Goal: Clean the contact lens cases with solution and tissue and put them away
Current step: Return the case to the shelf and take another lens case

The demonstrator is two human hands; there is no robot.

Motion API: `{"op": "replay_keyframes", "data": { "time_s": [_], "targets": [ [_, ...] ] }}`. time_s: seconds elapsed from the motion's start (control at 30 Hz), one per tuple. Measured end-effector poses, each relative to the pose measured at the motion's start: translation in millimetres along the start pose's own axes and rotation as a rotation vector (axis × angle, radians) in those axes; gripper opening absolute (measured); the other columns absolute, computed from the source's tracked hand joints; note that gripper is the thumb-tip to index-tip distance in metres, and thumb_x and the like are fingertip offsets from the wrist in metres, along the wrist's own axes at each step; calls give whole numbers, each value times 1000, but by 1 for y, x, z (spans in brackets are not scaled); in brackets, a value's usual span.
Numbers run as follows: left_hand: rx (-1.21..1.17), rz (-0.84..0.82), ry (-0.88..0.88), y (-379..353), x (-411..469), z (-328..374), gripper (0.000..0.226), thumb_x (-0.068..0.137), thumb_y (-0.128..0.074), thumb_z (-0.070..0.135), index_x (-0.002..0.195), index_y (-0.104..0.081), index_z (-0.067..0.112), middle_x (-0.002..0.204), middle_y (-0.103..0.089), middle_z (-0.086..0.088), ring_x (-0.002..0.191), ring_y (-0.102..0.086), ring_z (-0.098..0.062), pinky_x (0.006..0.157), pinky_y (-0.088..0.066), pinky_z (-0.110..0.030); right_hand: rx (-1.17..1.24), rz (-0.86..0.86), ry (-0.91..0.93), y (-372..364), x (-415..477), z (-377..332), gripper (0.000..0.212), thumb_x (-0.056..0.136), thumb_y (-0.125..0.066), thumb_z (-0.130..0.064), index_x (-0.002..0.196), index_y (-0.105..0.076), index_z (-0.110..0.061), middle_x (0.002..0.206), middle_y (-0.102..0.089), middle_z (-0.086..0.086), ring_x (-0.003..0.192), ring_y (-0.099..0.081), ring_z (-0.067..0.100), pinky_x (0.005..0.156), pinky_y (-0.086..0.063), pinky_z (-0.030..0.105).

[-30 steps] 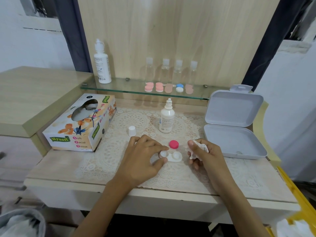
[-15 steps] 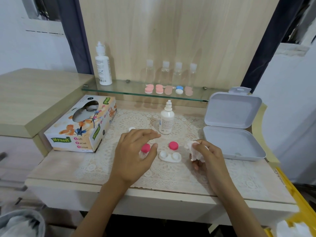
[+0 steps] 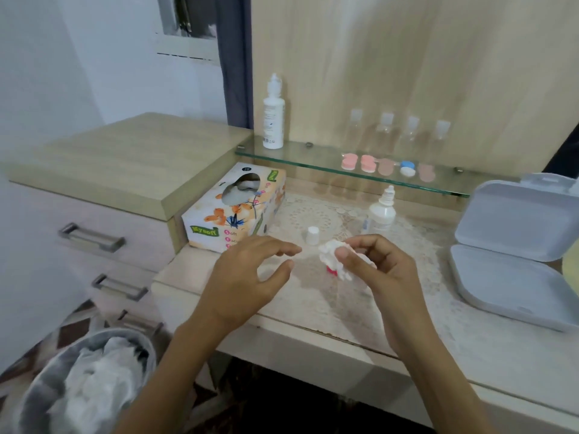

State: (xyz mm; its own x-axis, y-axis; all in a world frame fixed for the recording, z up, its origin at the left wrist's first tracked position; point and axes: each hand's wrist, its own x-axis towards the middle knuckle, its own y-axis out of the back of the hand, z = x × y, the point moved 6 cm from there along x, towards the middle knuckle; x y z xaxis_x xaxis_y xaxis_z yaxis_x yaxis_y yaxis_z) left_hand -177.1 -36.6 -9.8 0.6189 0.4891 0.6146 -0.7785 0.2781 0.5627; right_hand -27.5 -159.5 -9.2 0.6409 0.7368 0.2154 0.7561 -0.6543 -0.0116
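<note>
Though behind crumpled tissue [image 3: 332, 254], pink cap [image 3: 331, 270] near white cap [image 3: 312, 235]

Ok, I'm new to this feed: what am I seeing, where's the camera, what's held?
No machine: these are a person's bare hands, filmed by one camera worn on their head, looking down at a table. The left hand hovers open and empty. The right hand pinches a crumpled tissue; something pink shows beneath it, held or not I cannot tell. On the table stand a tissue box, an uncapped solution bottle, a white cap and an open white box. Lens cases sit on the glass shelf behind.
</note>
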Motion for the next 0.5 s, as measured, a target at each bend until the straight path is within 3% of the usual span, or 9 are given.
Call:
{"op": "replay_keyframes", "data": {
  "time_s": [0.13, 0.23, 0.37, 0.5],
  "targets": [
    [84, 90, 34, 40, -19, -20, 19, 85, -60, 24, 99, -73, 22, 100, -70, 12, 98, -63, -6, 84, -51, -35, 80, -76, -19, -52, 2, 6, 19, 73, -76, -8, 76, -57, -8, 71, -57, 10, 64, -54, 17, 52, -49, 31],
    [133, 157, 65, 79, -39, -38, 16, 87, -62, 18, 99, -73, 20, 98, -71, 10, 91, -64, -7, 78, -52, -32, 93, -207, -24, -101, -2, 13, 17, 73, -76, -6, 76, -59, -4, 70, -62, 6, 68, -60, 15, 64, -55, 43],
    [133, 287, 199, 137, -77, -68, 16, 86, -64, 16, 98, -71, 24, 95, -71, 13, 87, -63, -3, 76, -51, -27, 145, -377, -43, -171, -19, 16, 8, 78, -70, 4, 82, -65, 0, 78, -66, 5, 72, -64, 14, 60, -57, 29],
    [203, 351, 384, 186, -122, -112, 18, 86, -61, 21, 99, -73, 23, 95, -70, 16, 87, -64, -2, 78, -51, -22, 17, -516, -3, -245, -37, 36, 17, 78, -70, 5, 81, -71, -12, 73, -68, -10, 75, -64, 13, 71, -58, 36]
  ]
}}
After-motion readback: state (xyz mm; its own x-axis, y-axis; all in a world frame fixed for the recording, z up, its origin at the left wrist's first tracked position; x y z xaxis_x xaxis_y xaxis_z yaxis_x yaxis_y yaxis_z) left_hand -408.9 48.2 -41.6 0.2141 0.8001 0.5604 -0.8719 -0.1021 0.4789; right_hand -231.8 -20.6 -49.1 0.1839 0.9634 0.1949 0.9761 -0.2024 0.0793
